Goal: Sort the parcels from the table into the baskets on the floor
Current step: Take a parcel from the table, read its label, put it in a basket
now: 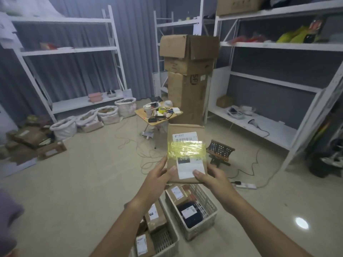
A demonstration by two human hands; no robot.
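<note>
A flat brown cardboard parcel (185, 130) with a white label and a band of yellow tape is held up in front of me, above the floor. My left hand (159, 175) grips its lower left edge, thumb on the front face. My right hand (209, 176) grips its lower right corner, thumb on the white label. Below my hands two white plastic baskets stand on the floor. The right basket (207, 199) holds a brown parcel and a black one. The left basket (168, 236) holds a few brown parcels.
A small wooden folding table (143, 115) with tape and clutter stands ahead, next to a tall stack of cardboard boxes (189, 75). White shelving lines both sides. Cables and a power strip (245, 186) lie on the floor; a small stool (220, 152) sits right of the parcel. Sacks and boxes sit far left.
</note>
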